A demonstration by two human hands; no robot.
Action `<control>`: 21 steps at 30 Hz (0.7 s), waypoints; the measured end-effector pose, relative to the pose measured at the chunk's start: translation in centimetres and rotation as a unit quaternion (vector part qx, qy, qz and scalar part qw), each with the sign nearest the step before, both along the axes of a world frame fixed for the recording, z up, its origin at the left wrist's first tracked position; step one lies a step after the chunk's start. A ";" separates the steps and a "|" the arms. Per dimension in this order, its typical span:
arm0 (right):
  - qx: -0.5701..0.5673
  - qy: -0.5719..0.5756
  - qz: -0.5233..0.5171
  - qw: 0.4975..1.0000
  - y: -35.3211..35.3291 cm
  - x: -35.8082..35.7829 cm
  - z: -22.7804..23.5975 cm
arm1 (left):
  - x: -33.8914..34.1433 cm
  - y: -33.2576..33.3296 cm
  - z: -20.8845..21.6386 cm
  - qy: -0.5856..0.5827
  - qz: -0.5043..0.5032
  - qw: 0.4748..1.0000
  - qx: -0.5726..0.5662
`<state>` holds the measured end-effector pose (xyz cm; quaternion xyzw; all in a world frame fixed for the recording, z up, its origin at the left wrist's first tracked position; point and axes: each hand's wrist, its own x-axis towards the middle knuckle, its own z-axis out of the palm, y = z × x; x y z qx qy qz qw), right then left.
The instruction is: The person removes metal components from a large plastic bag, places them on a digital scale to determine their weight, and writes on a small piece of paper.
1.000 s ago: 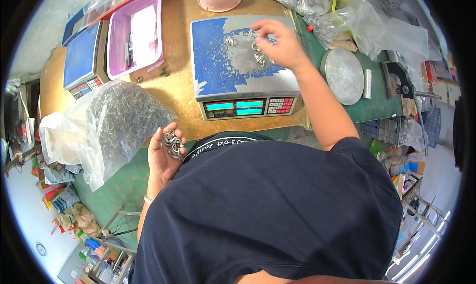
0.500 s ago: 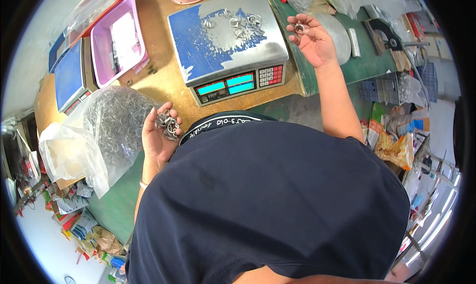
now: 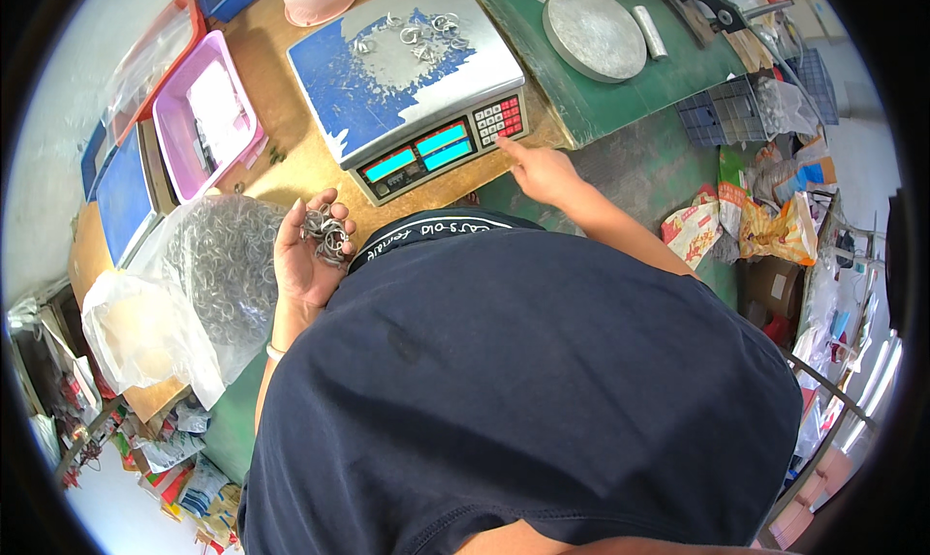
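The left hand (image 3: 308, 255) cups a heap of small metal rings (image 3: 326, 235) beside a clear bag (image 3: 208, 274) of them. The right hand (image 3: 542, 170), forefinger out and other fingers curled, touches the red keypad (image 3: 501, 121) of the blue-topped scale (image 3: 407, 66); more rings lie on its platform.

The right hand (image 3: 542, 170) points one finger at the red keypad on the front of the weighing scale (image 3: 412, 71), whose pan carries a few metal rings (image 3: 417, 34). Left of the scale, the left hand (image 3: 308, 255) cups a cluster of rings (palm up), just beside a clear plastic bag (image 3: 208, 274) full of them.
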<state>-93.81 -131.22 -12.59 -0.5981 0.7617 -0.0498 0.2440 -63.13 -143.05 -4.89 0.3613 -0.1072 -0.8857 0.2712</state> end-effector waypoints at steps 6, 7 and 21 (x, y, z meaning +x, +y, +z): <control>0.038 0.035 0.046 0.998 -0.3 1.3 -1.2 | 0.3 0.0 0.1 0.012 -0.019 1.000 -0.010; 0.044 0.040 0.045 0.997 -0.4 1.3 -1.3 | 0.4 0.1 0.0 0.011 -0.017 1.000 -0.011; 0.039 0.077 0.065 0.994 0.4 2.0 -2.7 | 0.9 0.2 -0.4 0.003 -0.005 1.000 -0.010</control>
